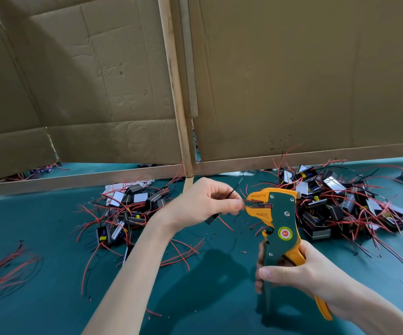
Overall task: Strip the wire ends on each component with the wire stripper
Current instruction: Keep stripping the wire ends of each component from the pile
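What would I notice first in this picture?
Probably the orange-and-green stripper right of the middle, gripped by the right hand, while the left hand pinches a wire at its head. Next come tangles of black parts and red wires on the teal table: the left pile and the bigger right pile. Brown cardboard fills the top.

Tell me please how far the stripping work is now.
Done: insulation bits lie on the teal table, so some ends seem stripped. In hand: the left hand pinches a red wire at the head of the wire stripper, which the right hand grips. Left: a left pile and a right pile of components; which is finished I cannot tell.
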A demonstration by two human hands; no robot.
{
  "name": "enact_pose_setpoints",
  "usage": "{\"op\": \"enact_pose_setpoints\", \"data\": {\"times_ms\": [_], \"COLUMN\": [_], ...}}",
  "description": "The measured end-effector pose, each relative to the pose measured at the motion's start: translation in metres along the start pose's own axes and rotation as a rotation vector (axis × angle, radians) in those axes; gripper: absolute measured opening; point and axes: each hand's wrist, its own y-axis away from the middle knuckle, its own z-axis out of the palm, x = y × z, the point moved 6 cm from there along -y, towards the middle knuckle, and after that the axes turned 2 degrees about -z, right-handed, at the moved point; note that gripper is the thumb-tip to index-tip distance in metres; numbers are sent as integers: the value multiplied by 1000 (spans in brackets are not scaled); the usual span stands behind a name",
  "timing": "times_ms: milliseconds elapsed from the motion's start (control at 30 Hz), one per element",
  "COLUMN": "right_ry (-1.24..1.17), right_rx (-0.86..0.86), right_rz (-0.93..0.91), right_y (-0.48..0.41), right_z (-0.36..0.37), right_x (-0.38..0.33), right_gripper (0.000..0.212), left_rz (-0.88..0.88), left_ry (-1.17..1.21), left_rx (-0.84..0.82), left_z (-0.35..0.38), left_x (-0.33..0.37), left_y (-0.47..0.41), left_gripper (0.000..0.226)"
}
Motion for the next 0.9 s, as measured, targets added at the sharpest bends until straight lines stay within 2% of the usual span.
{"op": "enact_pose_setpoints", "data": {"times_ms": [167,267,500,567,667,767,833,900], "right_ry": [105,157,88,60,58,1,-25,-75], "right_rx": [-22,4,131,148,180,312,285,170], "right_rz": [-15,-25,-40,-32,-1,13,28,21], "right_y": [0,-1,-1,-1,-2,-4,-4,-6], "right_z": [5,6,10,8,10,-1,-4,0], "right_x": [-1,0,4,7,11,16,16,10], "right_gripper": [27,28,18,23,23,17,23,27], "left_rz": [-6,-9,29,27,50,65,69,66], "left_ry": [-20,-15,217,275,282,224,201,195], "left_rx": [-34,-56,-59,-64,-70,-95,-108,-83], "left_z": [-1,-2,1,3,5,10,15,15], "left_x": [-1,-2,-8,-12,-13,-14,-15,-16], "left_y": [0,0,-3,-4,-5,-7,-8,-9], "left_gripper": [16,13,13,13,15,18,16,14]}}
